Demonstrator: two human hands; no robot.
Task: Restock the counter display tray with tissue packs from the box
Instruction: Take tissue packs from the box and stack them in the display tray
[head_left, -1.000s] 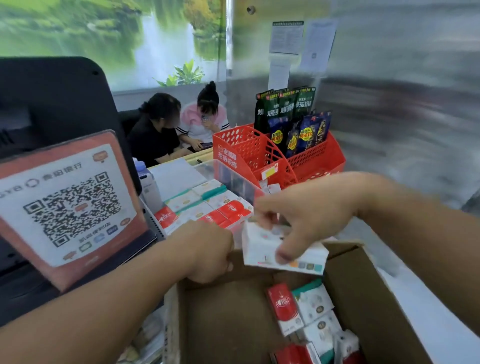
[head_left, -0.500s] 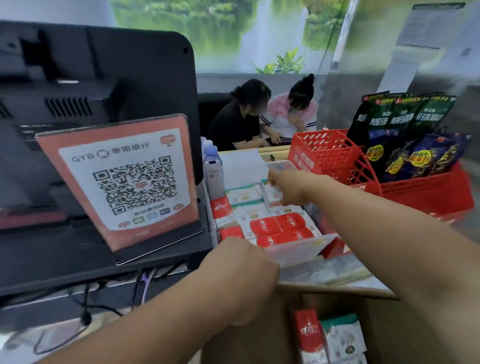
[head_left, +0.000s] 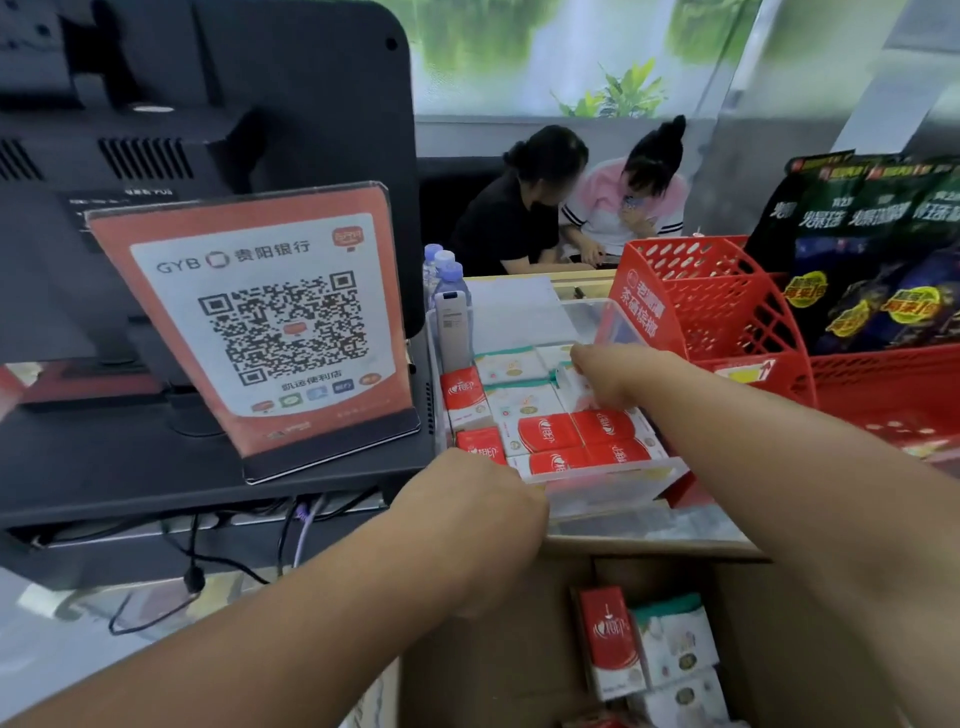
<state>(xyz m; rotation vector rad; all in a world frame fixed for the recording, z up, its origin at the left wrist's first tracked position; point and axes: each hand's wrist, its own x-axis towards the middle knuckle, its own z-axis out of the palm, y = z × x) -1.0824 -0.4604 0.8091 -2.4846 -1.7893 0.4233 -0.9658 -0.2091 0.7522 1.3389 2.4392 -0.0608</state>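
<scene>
One view only — a wide-angle head camera, looking forward and down from close above the cardboard box (head_left: 498, 649), over both forearms toward the clear display tray (head_left: 613, 475) and counter beyond.

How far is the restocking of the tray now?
Partly done. Red and white tissue packs already fill the front of the clear tray. The right hand is setting a white pack into it; the left hand rests at the tray's corner. More packs wait in the box.
</scene>
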